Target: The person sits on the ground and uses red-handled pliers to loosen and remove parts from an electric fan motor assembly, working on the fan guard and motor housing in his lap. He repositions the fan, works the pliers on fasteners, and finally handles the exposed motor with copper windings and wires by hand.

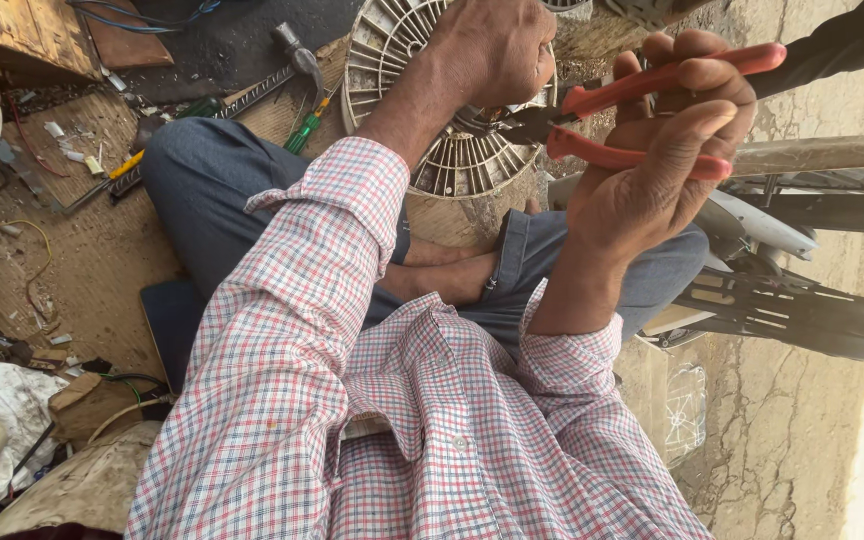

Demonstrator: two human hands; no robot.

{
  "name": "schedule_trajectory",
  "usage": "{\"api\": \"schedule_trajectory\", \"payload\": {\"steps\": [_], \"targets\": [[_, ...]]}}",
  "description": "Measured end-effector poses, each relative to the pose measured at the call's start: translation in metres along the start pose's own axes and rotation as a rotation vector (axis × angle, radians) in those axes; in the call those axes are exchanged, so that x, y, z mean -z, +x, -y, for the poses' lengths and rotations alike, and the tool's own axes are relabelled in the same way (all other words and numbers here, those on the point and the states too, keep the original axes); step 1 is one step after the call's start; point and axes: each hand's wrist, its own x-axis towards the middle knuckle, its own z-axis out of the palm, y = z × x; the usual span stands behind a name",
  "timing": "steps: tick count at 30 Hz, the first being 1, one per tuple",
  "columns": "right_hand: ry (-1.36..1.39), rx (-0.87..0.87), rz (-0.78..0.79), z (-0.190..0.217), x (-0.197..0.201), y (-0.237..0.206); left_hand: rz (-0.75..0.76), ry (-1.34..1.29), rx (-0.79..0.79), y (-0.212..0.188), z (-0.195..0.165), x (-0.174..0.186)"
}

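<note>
Right hand grips red pliers, nose at fan disc hub; left hand fisted on disc. Disc looks intact, cutting barely begun.

Worn wooden boards make up the floor here, littered with scraps and bits of wire. A hammer and a green-handled screwdriver lie on them. Cracked, dusty concrete ground spreads alongside, bright daylight washing across its far edge.
</note>
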Motion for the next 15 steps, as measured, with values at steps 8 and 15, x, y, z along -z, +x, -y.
{"api": "schedule_trajectory", "payload": {"steps": [8, 15], "targets": [[0.038, -0.017, -0.006, -0.022, 0.01, -0.008, 0.008, 0.095, -0.023, 0.0, 0.004, -0.008], [0.466, 0.014, 0.731, -0.034, 0.013, 0.051, 0.028, 0.059, -0.033, -0.001, 0.004, -0.007]]}}
